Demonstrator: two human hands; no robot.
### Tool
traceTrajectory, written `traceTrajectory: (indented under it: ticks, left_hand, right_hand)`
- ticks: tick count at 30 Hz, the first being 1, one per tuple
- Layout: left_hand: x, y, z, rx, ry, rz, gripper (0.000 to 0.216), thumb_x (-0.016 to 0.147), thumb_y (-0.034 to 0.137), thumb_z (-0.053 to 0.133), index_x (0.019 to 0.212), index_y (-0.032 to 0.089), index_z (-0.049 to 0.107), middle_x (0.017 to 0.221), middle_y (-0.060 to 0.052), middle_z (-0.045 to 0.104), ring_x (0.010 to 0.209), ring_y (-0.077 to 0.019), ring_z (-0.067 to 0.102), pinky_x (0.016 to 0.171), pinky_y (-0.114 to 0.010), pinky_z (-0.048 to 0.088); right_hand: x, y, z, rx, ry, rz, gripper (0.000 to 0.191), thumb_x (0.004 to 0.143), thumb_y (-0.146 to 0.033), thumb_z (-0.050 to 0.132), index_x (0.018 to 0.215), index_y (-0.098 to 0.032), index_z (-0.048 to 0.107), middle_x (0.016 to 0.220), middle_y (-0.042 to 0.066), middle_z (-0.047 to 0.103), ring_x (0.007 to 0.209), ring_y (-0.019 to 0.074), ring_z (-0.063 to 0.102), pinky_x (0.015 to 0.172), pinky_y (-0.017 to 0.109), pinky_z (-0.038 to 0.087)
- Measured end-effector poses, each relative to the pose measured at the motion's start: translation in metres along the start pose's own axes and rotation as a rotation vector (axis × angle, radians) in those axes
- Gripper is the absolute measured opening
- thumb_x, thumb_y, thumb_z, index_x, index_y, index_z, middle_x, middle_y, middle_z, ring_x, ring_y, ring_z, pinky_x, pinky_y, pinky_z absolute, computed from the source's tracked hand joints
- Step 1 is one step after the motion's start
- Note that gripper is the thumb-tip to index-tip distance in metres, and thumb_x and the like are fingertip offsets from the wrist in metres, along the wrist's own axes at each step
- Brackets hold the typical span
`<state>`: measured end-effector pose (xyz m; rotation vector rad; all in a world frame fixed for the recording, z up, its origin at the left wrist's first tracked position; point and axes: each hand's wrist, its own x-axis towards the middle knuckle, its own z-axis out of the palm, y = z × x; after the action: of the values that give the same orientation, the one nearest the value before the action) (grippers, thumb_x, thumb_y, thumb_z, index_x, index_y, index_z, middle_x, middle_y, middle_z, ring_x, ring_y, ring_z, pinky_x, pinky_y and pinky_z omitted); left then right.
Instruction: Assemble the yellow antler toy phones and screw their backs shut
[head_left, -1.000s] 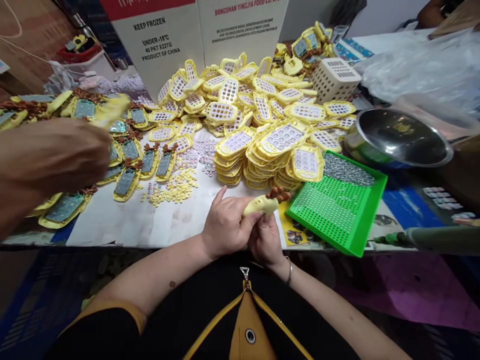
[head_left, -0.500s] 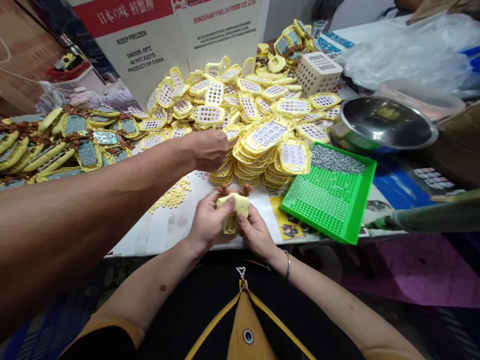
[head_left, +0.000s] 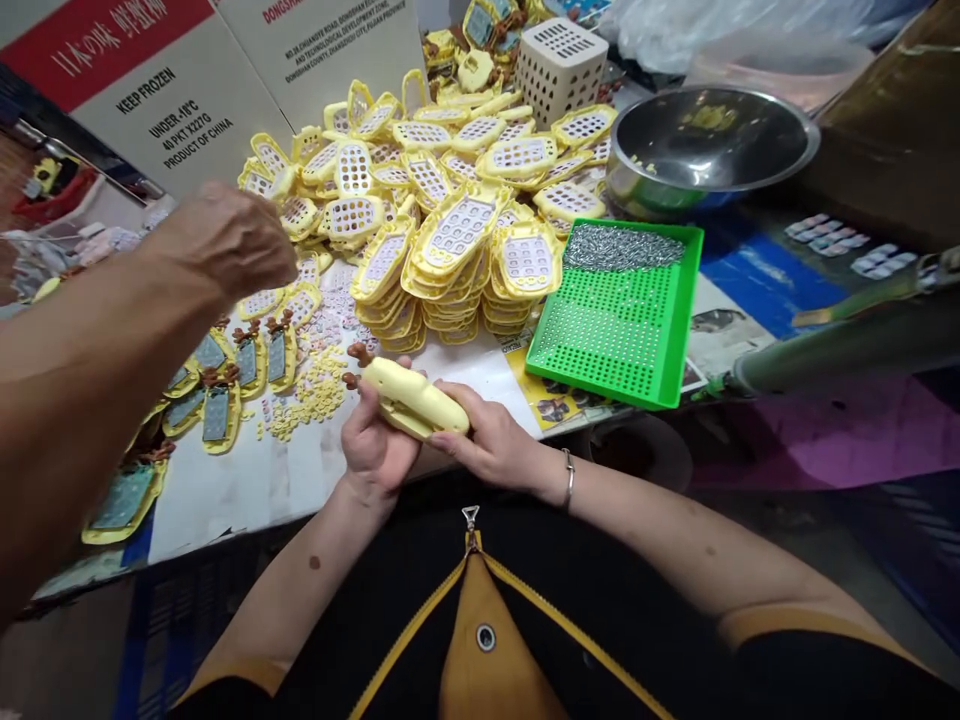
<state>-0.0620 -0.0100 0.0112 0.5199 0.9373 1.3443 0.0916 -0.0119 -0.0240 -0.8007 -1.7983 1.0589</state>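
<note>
My left hand is cradling the yellow case by its brown-knobbed end, thumb pressing; my right hand is pinching the other end, its fingers mostly hidden. The case is tilting between them above the table's near edge. Behind the stacks, a box is reading "KEEP FROZEN", "40 PKT X227G", "PRODUCT OF CHINA" and "FUJIAN PROVINCE".

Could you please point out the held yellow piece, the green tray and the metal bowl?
Yellow piece (head_left: 421, 394): head view, middle of its smooth casing.
Green tray (head_left: 611, 342): head view, bare perforated floor.
Metal bowl (head_left: 739, 155): head view, shiny inner surface.
</note>
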Motion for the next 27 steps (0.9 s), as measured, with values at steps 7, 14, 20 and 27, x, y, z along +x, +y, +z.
traceTrajectory:
  ticks: [7,14,20,27]
  left_hand:
    - [0.003,-0.003,0.005,0.13,0.008,0.017,0.043,0.079,0.062,0.063,0.097,0.024,0.073,0.106,-0.005,0.075,0.112,-0.0259,0.064,0.103,-0.045,0.048]
    - [0.005,-0.005,-0.004,0.157,0.008,0.022,0.042,0.079,0.063,0.061,0.097,0.027,0.073,0.106,-0.003,0.075,0.116,-0.0255,0.062,0.104,-0.046,0.046]
    - [0.005,-0.006,0.002,0.115,-0.047,-0.001,0.038,0.072,0.058,0.071,0.091,0.026,0.074,0.096,-0.003,0.076,0.1,-0.0258,0.069,0.099,-0.047,0.05]
    - [0.002,0.007,0.017,0.281,-0.075,-0.064,0.051,0.06,0.042,0.086,0.102,0.017,0.072,0.106,-0.008,0.075,0.102,-0.0244,0.068,0.09,-0.034,0.053]
  right_hand:
    - [-0.009,0.004,0.014,0.117,0.138,0.056,0.055,0.089,-0.038,0.056,0.138,-0.018,0.042,0.125,0.013,0.067,0.109,0.0272,0.067,0.092,0.041,0.056]
    - [-0.009,-0.004,0.0,-0.119,-0.014,0.095,0.075,0.088,-0.057,0.052,0.147,-0.014,0.034,0.114,0.018,0.072,0.086,0.0319,0.074,0.077,0.044,0.058]
    - [-0.009,-0.007,-0.008,-0.201,-0.043,0.048,0.063,0.096,-0.05,0.033,0.142,-0.008,0.042,0.11,0.022,0.072,0.086,0.0318,0.073,0.077,0.044,0.057]
    - [0.003,-0.005,-0.025,-0.095,-0.017,0.13,0.037,0.095,-0.043,0.045,0.118,-0.018,0.061,0.101,0.01,0.072,0.087,0.0236,0.067,0.075,0.035,0.052]
